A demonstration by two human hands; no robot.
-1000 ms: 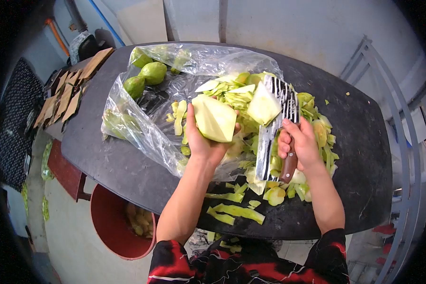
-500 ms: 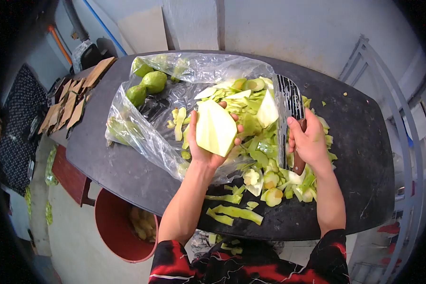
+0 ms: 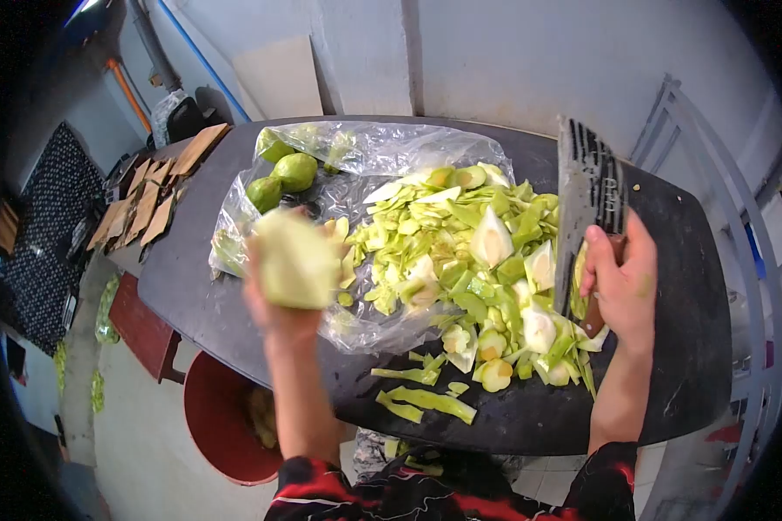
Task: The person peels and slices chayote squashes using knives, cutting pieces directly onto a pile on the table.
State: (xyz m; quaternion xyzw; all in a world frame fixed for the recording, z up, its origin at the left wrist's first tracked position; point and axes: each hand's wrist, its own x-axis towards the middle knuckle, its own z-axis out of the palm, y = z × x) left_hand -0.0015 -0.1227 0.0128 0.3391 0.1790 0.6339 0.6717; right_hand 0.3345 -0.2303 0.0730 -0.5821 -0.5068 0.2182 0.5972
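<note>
The peeled fruit (image 3: 297,259) sits in our left hand (image 3: 278,300) near the bag (image 3: 391,334) — palm beneath, fingers around it. Our right hand (image 3: 621,273) clamps the knife (image 3: 586,182) by its handle, blade up and apart from the fruit — presumably for safety.

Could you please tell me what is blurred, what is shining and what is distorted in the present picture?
Head view: the left hand and the peeled fruit it holds are smeared, probably by motion; the knife in the right hand looks clearer; bright glints cover the plastic bag; the wide lens seems to bow the railing; the picture's corners are black.
</note>
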